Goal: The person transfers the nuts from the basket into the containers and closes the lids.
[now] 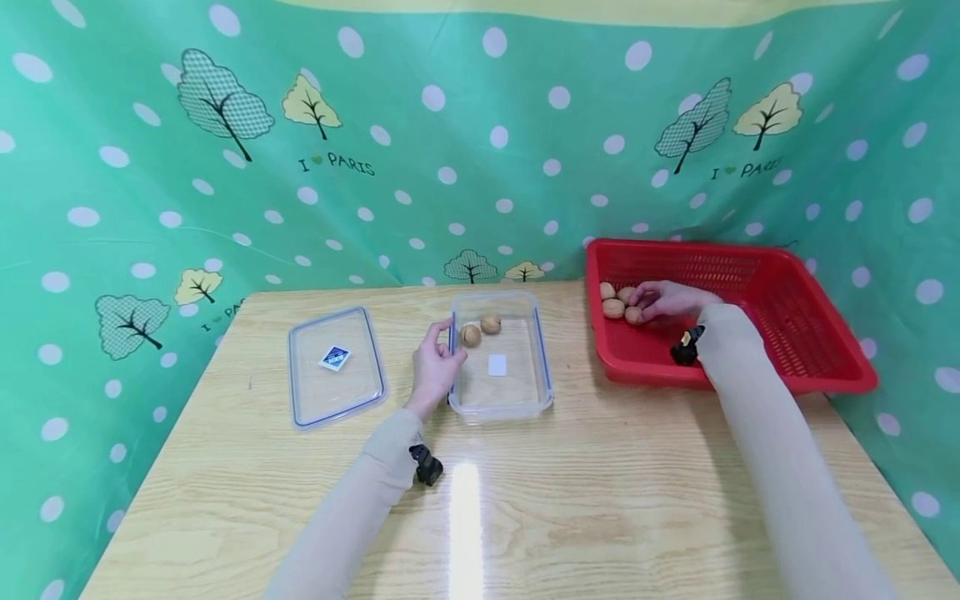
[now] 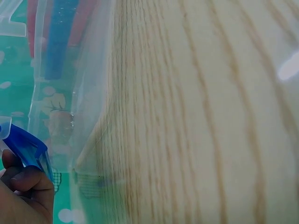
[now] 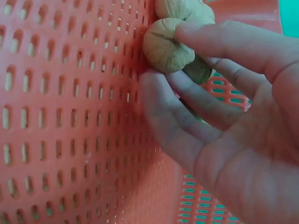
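Clear plastic edged in blue forms the lid [image 1: 315,392], a rounded rectangle lying flat on the wood-grained table [image 1: 600,492] with a small white-and-blue packet [image 1: 334,358] on it. Just to its right, the left hand [image 1: 435,367] pinches the near-side wall of a see-through container [image 1: 547,354], thumb inside the rim, fingers outside, apparently steadying it. Two walnuts [image 1: 470,336], round and tan, sit inside near a flat white square [image 1: 497,365]. Farther right, three more walnuts [image 1: 613,308] cluster at the left end of a slotted red plastic basket [image 1: 795,333]. Beside them, the right hand [image 1: 671,300] pinches a seamed, ridged walnut [image 3: 168,46] between thumb and fingers. Picking up this nut seems the step in hand; the next move likely calls for a firm pinch, since the hard, rounded shell could roll free, and a lift clear of the basket wall.
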Tool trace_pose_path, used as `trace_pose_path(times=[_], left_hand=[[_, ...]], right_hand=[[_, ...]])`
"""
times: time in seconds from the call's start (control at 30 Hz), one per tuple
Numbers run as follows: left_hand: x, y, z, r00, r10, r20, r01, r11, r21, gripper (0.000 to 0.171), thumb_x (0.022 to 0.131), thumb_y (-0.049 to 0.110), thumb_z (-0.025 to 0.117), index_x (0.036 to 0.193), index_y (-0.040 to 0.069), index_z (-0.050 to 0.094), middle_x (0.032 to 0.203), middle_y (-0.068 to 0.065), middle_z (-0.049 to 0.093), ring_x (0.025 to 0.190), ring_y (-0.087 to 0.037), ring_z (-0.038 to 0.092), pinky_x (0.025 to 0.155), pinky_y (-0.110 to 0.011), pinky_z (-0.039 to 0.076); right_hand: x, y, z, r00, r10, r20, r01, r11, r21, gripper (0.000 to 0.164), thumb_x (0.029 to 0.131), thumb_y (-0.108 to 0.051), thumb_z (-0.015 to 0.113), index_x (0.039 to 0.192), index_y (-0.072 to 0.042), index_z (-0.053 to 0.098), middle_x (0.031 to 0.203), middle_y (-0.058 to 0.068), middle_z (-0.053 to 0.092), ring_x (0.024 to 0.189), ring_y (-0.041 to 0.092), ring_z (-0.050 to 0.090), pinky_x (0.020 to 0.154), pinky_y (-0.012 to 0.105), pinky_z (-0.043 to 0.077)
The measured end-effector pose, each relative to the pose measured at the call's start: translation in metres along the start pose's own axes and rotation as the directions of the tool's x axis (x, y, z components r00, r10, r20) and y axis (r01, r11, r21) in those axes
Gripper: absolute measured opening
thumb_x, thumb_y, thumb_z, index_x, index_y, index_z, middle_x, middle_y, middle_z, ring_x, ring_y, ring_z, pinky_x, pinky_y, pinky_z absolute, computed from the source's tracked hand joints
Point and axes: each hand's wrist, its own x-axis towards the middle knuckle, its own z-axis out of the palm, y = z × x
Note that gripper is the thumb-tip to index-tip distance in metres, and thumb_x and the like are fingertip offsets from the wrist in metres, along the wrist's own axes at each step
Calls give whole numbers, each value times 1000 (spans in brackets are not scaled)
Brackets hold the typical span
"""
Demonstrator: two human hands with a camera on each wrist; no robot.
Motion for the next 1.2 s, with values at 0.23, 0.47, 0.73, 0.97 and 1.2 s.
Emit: trace_pose_path(times=[0.23,0.47,0.73,0.97,1.2], left_hand=[[0,0,0,1000,0,1,0,1000,-6,58,83,-2,62,138,11,50,53,5,40,44,-9,35,41,-21,29],[0,0,-1,1000,0,6,0,1000,-11,58,83,-3,62,138,11,50,54,4,40,44,-9,35,41,-21,30],[1,-2,0,1000,12,1,-12,1000,14,58,83,-2,62,137,11,50,54,4,40,44,-8,35,41,-21,30],[1,-1,-1,1000,17,3,-17,1000,9,58,83,-2,62,138,11,50,54,5,40,44,-9,35,42,-21,30],[1,-1,0,1000,18,-5,-18,1000,6,57,82,-2,62,137,9,51,53,5,39,44,-8,35,41,-21,29]], right_hand=[[5,3,-1,998,-57,20,58,998,-36,39,88,-3,65,118,10,44,113,24,50,93,23,52,79,38,52],[2,-3,0,998,-41,-51,38,997,-67,36,86,-5,67,114,9,50,105,20,55,90,28,54,79,38,51],[1,-6,3,996,31,83,-26,998,-64,48,87,-7,65,127,11,46,118,23,54,102,29,56,92,45,47],[0,-6,4,982,105,157,-103,994,-25,48,86,-10,67,128,6,50,121,19,52,108,31,55,93,41,47],[3,-6,6,997,10,80,-14,999,50,51,86,-8,66,129,8,43,116,21,56,103,28,57,91,42,48]])
